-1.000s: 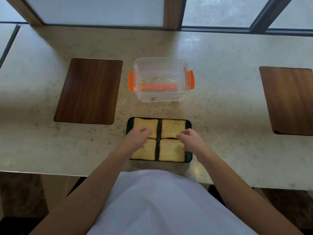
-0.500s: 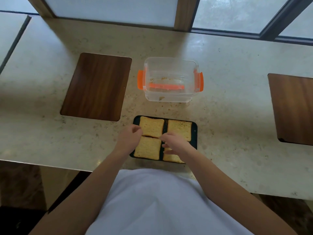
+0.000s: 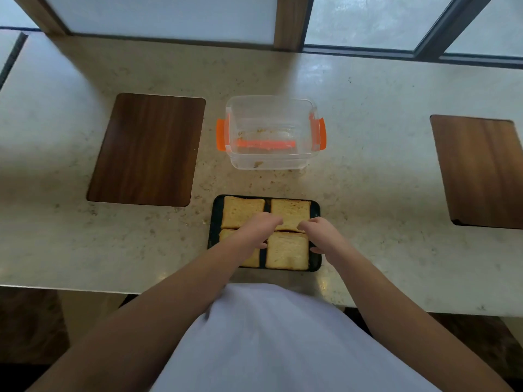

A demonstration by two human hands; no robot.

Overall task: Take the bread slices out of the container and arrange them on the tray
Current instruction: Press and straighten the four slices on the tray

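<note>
Bread slices fill your dark tray (image 3: 215,222) in the head view, four of them in two rows of two. The far left slice (image 3: 240,210) and the far right slice (image 3: 291,212) lie side by side with a narrow gap of tray between them. The near right slice (image 3: 287,251) lies flat and in full sight, while the near left slice (image 3: 252,260) is mostly covered by your arm.

Your left hand (image 3: 257,230) reaches across the middle of the tray, fingers curled down with the tips at the near left corner of the far right slice. Your right hand (image 3: 322,234) comes in from the right, fingers bent and touching the near right corner of that same slice. Whether either hand actually pinches the bread or only rests on it, you cannot tell from here.

Just beyond the tray stands your clear container (image 3: 271,162) with orange clips on its left and right sides; only crumbs show inside it. The tray sits near the front edge of the pale stone counter (image 3: 368,193). A dark wooden board (image 3: 147,148) lies to the left of the container, and another wooden board (image 3: 481,171) lies well apart on the right. Your white shirt (image 3: 268,340) fills the near part of the view.
</note>
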